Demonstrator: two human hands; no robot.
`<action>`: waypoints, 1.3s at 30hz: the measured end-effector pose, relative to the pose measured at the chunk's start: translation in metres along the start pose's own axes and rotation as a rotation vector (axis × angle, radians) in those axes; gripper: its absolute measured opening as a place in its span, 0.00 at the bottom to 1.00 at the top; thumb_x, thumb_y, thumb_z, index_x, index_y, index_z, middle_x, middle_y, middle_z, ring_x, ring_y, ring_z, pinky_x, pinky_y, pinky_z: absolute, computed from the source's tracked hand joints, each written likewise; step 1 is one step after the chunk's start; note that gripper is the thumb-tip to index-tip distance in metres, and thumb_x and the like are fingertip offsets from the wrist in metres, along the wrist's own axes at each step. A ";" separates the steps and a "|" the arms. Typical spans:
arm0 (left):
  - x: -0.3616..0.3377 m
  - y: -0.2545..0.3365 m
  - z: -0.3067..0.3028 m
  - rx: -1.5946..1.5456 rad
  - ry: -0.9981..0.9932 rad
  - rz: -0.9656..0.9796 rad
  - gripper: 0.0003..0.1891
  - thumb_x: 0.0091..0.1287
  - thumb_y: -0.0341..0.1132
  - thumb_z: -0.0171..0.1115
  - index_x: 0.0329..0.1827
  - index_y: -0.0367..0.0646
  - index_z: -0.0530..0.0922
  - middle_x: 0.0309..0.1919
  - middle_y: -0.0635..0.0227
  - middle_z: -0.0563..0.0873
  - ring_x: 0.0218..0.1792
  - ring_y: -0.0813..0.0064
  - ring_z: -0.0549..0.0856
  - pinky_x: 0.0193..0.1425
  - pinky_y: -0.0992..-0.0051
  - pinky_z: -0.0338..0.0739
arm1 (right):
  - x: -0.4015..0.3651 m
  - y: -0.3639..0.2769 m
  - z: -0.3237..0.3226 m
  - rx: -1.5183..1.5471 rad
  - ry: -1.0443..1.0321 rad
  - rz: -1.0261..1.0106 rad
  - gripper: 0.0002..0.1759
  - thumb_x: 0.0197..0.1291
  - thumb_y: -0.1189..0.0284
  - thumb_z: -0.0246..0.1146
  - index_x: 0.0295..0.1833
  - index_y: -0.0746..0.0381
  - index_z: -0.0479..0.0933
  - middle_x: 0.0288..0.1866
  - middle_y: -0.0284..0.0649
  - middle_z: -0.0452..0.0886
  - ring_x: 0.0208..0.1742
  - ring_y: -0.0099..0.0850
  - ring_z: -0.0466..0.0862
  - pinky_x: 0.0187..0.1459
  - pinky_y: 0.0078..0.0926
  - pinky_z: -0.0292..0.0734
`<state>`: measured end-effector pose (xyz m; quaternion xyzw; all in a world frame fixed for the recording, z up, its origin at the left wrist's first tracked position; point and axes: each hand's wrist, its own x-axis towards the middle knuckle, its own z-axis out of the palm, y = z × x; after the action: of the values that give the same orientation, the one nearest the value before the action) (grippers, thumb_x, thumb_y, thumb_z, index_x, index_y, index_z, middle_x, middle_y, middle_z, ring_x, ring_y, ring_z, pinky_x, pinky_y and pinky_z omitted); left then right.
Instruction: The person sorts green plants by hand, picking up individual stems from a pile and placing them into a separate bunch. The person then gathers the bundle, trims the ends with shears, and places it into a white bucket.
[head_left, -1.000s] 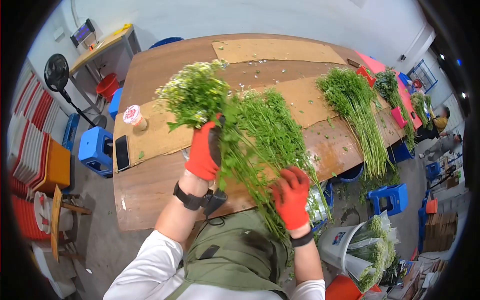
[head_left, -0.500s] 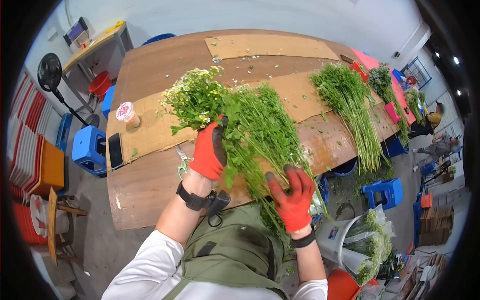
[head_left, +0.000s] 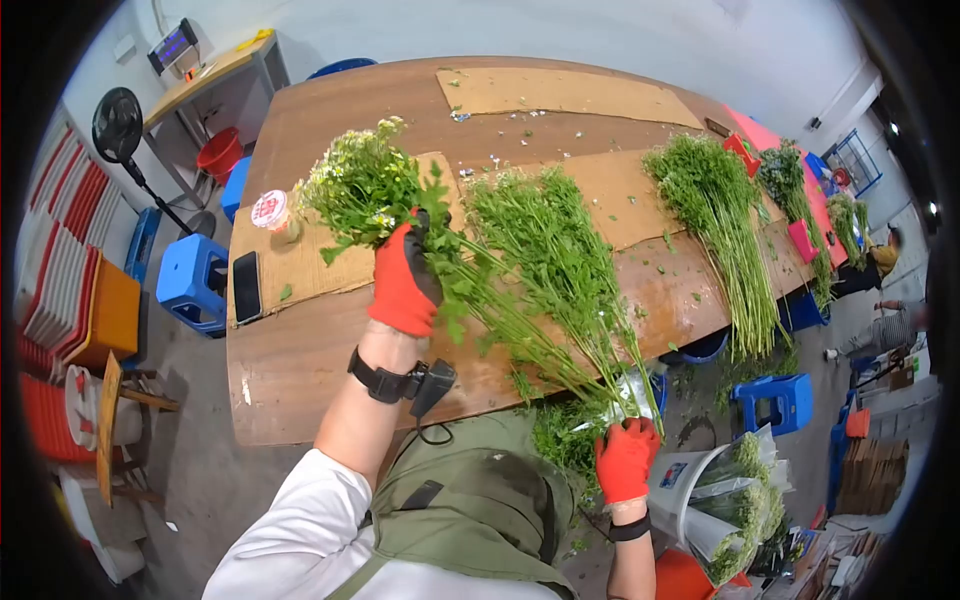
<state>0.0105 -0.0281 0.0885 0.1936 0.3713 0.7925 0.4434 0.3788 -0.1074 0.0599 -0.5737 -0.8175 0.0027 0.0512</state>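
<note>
Big wooden worktop (head_left: 300,370), with a loose pile of green stems (head_left: 545,250) lying across it, ends hanging off the near edge. The left hand (head_left: 405,285), red glove, has its grip wrapped tight round a flower bunch (head_left: 365,190) held up above the worktop. The right hand (head_left: 627,460) is low by the pile's stem ends, can't tell if its grip has any. A phone (head_left: 246,287) and cup (head_left: 270,210) sit off left.
</note>
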 end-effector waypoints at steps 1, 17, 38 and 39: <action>0.004 -0.017 0.002 -0.104 0.079 -0.038 0.12 0.68 0.41 0.61 0.45 0.43 0.81 0.31 0.75 0.81 0.31 0.80 0.78 0.34 0.74 0.74 | -0.003 -0.004 -0.010 -0.085 -0.106 0.051 0.15 0.49 0.69 0.68 0.43 0.61 0.76 0.54 0.45 0.75 0.60 0.47 0.70 0.60 0.49 0.64; -0.023 -0.021 -0.005 -0.166 -0.194 -0.247 0.12 0.73 0.41 0.55 0.52 0.45 0.78 0.41 0.69 0.83 0.42 0.70 0.83 0.46 0.68 0.80 | 0.023 -0.036 0.016 0.403 0.255 -0.435 0.23 0.37 0.79 0.66 0.46 0.60 0.77 0.43 0.42 0.78 0.41 0.46 0.79 0.42 0.41 0.76; -0.018 -0.010 -0.002 -0.080 -0.160 -0.153 0.17 0.75 0.35 0.50 0.65 0.42 0.71 0.46 0.68 0.81 0.43 0.67 0.83 0.49 0.66 0.80 | -0.012 0.071 0.076 1.236 0.548 0.718 0.07 0.65 0.71 0.59 0.44 0.62 0.77 0.28 0.30 0.77 0.30 0.26 0.76 0.33 0.23 0.69; -0.019 -0.012 -0.001 -0.079 -0.155 -0.152 0.17 0.75 0.35 0.50 0.65 0.42 0.71 0.46 0.68 0.81 0.43 0.67 0.83 0.49 0.66 0.80 | -0.019 0.053 0.052 1.010 0.491 0.625 0.08 0.61 0.72 0.61 0.45 0.61 0.78 0.32 0.33 0.78 0.34 0.28 0.77 0.36 0.26 0.70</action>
<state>0.0268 -0.0408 0.0793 0.2080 0.3178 0.7533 0.5369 0.4302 -0.1047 0.0035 -0.6740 -0.4743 0.2709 0.4975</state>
